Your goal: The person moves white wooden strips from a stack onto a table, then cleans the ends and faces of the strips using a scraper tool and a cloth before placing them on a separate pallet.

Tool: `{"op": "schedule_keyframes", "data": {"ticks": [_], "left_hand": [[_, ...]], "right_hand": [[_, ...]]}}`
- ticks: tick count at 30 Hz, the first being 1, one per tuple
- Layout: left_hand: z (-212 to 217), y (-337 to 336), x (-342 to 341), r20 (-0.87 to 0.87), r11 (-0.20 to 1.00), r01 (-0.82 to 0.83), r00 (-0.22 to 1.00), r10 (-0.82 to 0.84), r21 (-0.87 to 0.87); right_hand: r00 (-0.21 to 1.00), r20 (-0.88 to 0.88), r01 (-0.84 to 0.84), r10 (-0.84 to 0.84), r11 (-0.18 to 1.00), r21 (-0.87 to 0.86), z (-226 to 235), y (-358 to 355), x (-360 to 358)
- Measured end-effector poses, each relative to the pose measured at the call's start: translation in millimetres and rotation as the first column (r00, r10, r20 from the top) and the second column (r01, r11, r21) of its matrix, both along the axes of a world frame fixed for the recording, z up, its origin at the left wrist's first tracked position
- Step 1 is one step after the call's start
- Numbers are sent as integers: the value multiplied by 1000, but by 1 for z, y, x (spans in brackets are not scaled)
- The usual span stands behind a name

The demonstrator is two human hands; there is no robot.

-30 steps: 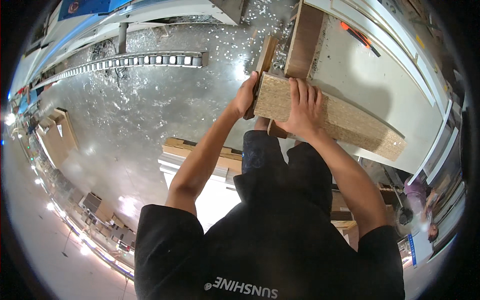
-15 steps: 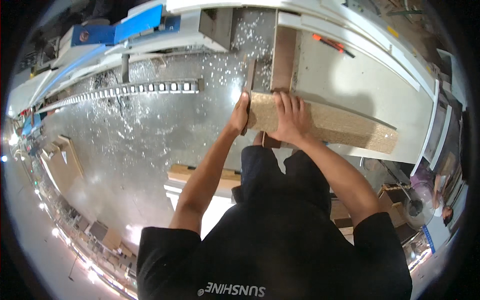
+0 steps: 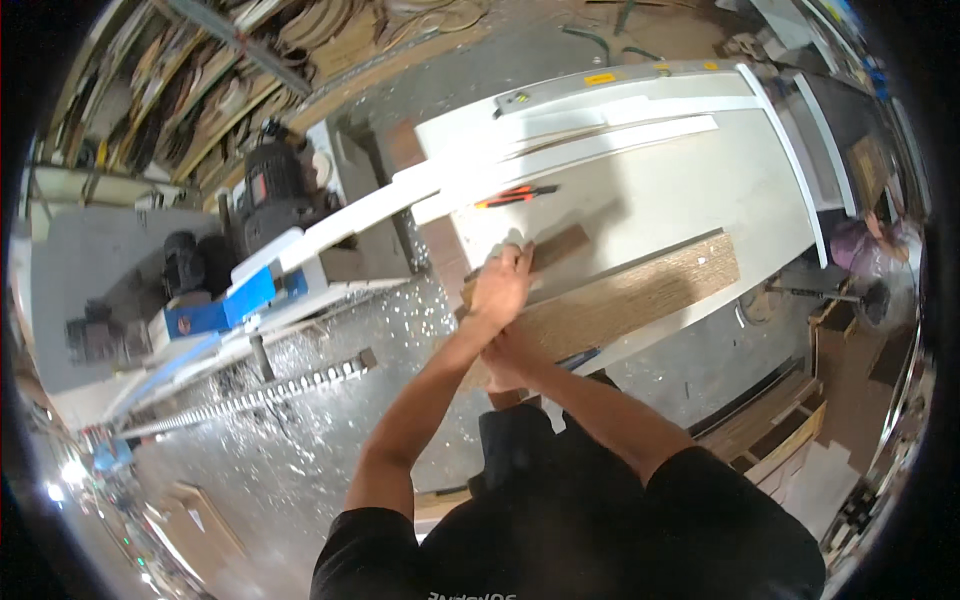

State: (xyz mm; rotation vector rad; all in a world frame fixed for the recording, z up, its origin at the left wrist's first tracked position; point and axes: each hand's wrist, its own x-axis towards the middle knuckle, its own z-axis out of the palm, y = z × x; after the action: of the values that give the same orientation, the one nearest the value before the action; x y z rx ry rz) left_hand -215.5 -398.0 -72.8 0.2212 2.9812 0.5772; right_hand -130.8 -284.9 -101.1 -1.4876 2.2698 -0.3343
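My left hand (image 3: 503, 285) is closed round a short brown wooden strip (image 3: 562, 248), which juts out past the fingertips over the white panel. Below its wrist, my right hand (image 3: 510, 358) looks curled at the left end of a long wood-grain board (image 3: 640, 292); its fingers are mostly hidden. The board lies slanting along the near edge of the white panel (image 3: 720, 175). My forearms come close together at the wrists. Beyond my left hand an orange and black utility knife (image 3: 518, 196) rests on the panel.
White strips (image 3: 640, 135) lie along the panel's far side. To the left stands a machine with a blue part (image 3: 250, 296) and dark motors (image 3: 275, 185). A toothed rail (image 3: 270, 398) runs over the chip-strewn floor. Another person (image 3: 880, 240) is at the far right.
My view has swung toward the left and the far side. My left hand has moved from the board's end to beyond it with the strip. My right hand has slid to the board's left end.
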Motion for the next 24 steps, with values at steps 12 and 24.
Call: {"op": "schedule_keyframes", "data": {"ticks": [12,24], "left_hand": [[49,123,-294,-337,985,68,934,-118,-158],[12,229,-407,68,920,202,979,-190,-336]], "right_hand": [[998,-16,63,-66,987,-150,13,21,-7],[966,-198,131,-164,977,-171,-3,32,-10]]}}
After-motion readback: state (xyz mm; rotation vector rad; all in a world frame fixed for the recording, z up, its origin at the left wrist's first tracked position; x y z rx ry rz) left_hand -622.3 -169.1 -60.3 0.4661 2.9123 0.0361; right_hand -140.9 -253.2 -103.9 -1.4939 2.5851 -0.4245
